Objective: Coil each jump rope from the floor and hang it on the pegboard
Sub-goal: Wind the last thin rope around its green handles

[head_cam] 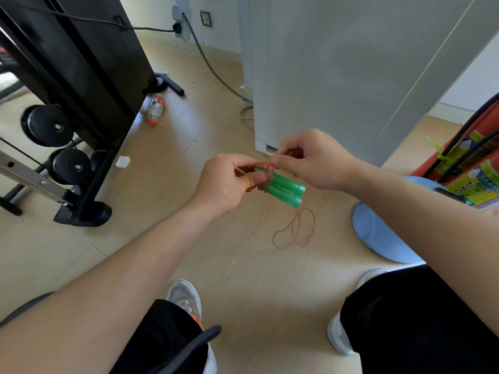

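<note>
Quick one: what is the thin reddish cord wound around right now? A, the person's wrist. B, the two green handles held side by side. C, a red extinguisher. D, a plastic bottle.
B: the cord loops round the two green handles, which the left hand grips together while the right hand pinches the cord just above them; the rest of it hangs loose below.
</note>
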The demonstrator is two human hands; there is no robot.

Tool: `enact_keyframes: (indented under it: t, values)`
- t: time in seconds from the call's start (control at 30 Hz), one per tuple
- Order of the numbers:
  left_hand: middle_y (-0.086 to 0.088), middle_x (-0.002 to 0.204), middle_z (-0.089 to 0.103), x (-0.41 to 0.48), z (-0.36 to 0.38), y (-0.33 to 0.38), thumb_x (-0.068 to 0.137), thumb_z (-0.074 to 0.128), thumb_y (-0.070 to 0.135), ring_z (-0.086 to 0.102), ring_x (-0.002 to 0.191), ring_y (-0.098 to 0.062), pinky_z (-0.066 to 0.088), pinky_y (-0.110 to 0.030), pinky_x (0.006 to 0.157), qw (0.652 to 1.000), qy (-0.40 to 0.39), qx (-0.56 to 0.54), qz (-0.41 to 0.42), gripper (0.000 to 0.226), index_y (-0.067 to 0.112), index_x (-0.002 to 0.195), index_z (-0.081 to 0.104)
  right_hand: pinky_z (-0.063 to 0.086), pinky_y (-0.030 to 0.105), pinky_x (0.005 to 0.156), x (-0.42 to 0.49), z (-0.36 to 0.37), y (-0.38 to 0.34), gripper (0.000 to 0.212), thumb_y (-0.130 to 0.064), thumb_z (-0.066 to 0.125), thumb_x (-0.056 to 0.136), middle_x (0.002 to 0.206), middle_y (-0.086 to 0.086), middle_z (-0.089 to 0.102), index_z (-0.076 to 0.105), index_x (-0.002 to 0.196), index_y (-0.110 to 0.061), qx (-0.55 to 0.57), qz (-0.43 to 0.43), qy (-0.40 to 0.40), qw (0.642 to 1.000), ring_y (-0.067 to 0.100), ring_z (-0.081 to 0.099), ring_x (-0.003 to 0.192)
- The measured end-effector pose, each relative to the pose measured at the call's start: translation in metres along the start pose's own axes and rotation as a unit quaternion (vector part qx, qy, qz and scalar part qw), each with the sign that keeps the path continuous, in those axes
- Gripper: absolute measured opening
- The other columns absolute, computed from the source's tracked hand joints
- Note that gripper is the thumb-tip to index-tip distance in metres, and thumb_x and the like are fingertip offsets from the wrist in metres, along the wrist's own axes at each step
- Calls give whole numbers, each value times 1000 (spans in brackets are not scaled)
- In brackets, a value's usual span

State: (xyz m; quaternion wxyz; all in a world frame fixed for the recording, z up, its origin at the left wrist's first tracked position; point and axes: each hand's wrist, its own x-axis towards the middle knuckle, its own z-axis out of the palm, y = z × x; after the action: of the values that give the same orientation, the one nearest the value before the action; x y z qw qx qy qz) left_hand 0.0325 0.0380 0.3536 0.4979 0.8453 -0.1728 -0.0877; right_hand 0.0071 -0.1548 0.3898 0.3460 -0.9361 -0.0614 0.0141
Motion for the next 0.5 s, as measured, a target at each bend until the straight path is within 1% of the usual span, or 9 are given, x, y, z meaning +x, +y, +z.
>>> enact_keyframes:
  t: [0.07, 0.13, 0.23, 0.33, 0.37, 0.43, 0.5]
  values:
    - [6, 68, 72, -1, 0, 2, 86, 76, 11, 65, 61, -9, 59, -28, 70, 1000, -17, -26, -3, 25, 36, 85, 73, 35, 10, 52, 1, 0, 2, 21, -32, 67, 93, 55, -14, 54, 66, 73, -29, 3, 1, 4, 1000, -5, 50, 54]
    - [7, 67, 72, 0, -2, 4, 87, 73, 6, 66, 62, -10, 60, -28, 70, 997, -29, -71, -13, 25, 31, 86, 73, 34, 13, 52, 3, 1, 4, 20, -34, 66, 93, 57, -11, 55, 69, 77, -23, 6, 9, 14, 1000, -1, 50, 53]
    - [4, 72, 71, 3, -7, 4, 87, 71, 2, 66, 63, -11, 60, -26, 67, 992, -38, -120, -26, 21, 23, 86, 74, 39, 21, 55, 5, 1, 6, 21, -35, 67, 92, 60, -8, 59, 73, 83, -16, 28, 21, 32, 999, 4, 49, 52]
    - [-2, 78, 69, 0, -8, 4, 88, 70, 4, 67, 66, -13, 59, -24, 66, 990, -47, -130, -33, 17, 21, 85, 73, 38, 18, 53, 5, 3, 4, 21, -33, 67, 93, 58, -10, 57, 74, 82, -16, 53, 31, 30, 998, 3, 46, 52]
    - [-3, 81, 69, -1, -7, 3, 89, 69, 5, 68, 66, -14, 59, -24, 66, 990, -47, -129, -35, 17, 22, 86, 73, 38, 19, 54, 4, 5, 4, 21, -32, 67, 93, 59, -10, 57, 74, 82, -16, 61, 37, 30, 997, 3, 46, 53]
    - [-6, 89, 69, -4, -5, 1, 91, 67, 6, 72, 69, -18, 59, -26, 65, 988, -48, -138, -47, 17, 21, 89, 72, 41, 22, 57, 4, 8, 3, 20, -32, 67, 93, 62, -8, 61, 74, 81, -18, 67, 47, 21, 996, 6, 49, 58]
    - [-8, 97, 71, -7, -3, 1, 96, 63, 8, 75, 75, -24, 60, -27, 67, 981, -57, -167, -76, 13, 18, 94, 71, 41, 20, 56, 3, 11, 3, 19, -31, 67, 93, 63, -8, 62, 74, 80, -20, 69, 52, 18, 996, 5, 50, 58]
